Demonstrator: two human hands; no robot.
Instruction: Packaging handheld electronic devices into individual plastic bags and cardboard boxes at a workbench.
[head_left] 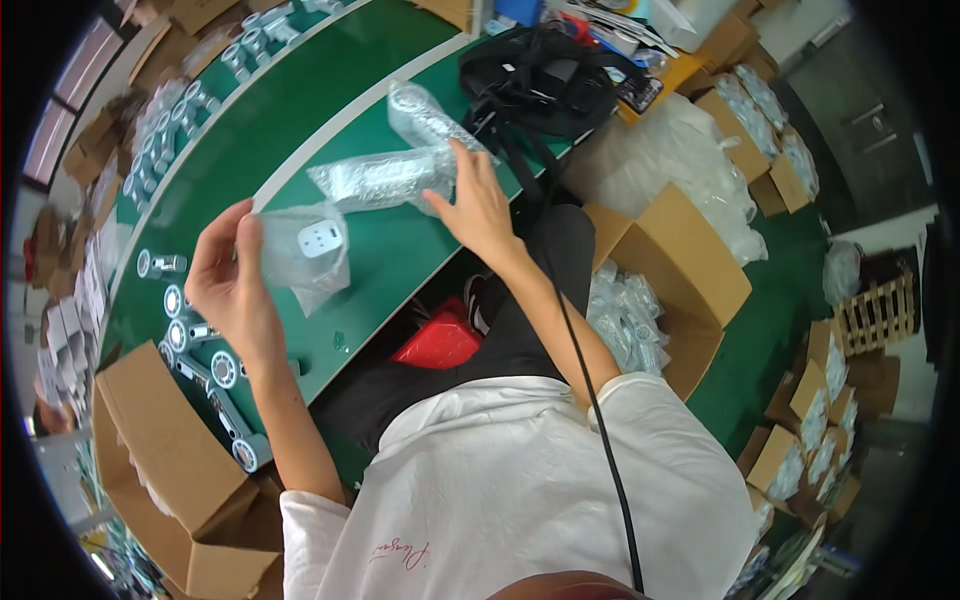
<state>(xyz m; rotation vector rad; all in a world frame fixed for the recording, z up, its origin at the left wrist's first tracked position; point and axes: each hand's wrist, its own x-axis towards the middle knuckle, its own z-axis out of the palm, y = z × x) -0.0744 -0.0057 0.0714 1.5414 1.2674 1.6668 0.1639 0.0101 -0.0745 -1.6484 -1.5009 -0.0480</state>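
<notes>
My left hand [236,285] is closed, thumb and forefinger pinching the edge of a frosted plastic bag [327,280] above the green table. A small white piece with dark dots [320,239] shows at the bag. My right hand [478,208] is open, thumb and forefinger apart, at the end of a bubble-wrapped package [375,181] lying on the table. A second bubble-wrapped package [422,115] lies just beyond it, slanting toward my right hand. Whether my right fingertips press on either package I cannot tell.
Several light-blue handled devices with round heads [228,368] lie at the left, beside an open carton [165,440]. More stand along the far belt [180,120]. A black bag [540,85] sits at the table's far right. Another open carton [690,255] holds bagged items.
</notes>
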